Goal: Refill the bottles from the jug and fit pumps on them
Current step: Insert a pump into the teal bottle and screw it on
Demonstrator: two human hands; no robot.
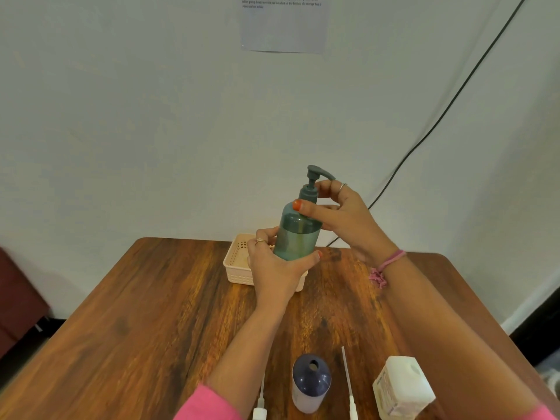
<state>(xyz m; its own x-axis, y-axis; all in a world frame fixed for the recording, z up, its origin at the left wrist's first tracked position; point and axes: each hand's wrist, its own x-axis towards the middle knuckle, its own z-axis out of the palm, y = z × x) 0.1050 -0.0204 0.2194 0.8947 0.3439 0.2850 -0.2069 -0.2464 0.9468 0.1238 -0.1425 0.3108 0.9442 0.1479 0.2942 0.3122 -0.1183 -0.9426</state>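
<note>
I hold a teal bottle [296, 237] upright in the air above the table. My left hand [274, 262] grips its lower body. My right hand [342, 213] pinches the collar of the teal pump [313, 183] that sits in the bottle's neck. Near the front edge stands a dark blue bottle [310, 384] with an open neck and no pump. The white jug [401, 388] stands to its right, partly behind my right forearm. Two white pumps lie flat, one [261, 404] left of the blue bottle, one [348, 386] right of it.
A cream plastic basket [239, 268] sits at the back of the wooden table [145, 313], partly behind my left hand. A black cable [454, 98] hangs down the wall at the right. A printed sheet [285, 22] is stuck on the wall.
</note>
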